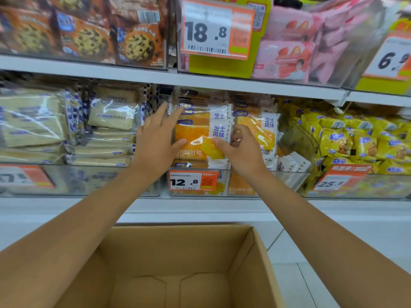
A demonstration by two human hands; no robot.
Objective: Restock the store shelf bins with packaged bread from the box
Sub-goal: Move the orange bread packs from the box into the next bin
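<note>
**Packaged bread (200, 134) set on top of a well-filled shelf bin**

The packaged bread, an orange and white packet, lies on top of a stack at the centre of our view. It is in the clear bin (298, 181) on the middle shelf. Our left hand (155, 141) lies flat against the packet's 9 o'clock edge, with the fingers straight and the thumb resting on its front. Our right hand (242, 150) pinches the packet's 4 o'clock corner between the thumb and curled fingers.

At 6 o'clock, beneath our forearms, the cardboard box (244, 252) stands open. The part of its inside that we can see holds no packets, so we judge this may be the last one.

The stack rises above the bin's front wall, which carries the price tag (192, 181). We think the slick wrapper could slide forward over that wall when the hands let go and fall toward the box or the floor. A hard push could also squash the soft bread, or shove the matching packets (258, 127) just beside it at 3 o'clock
</note>
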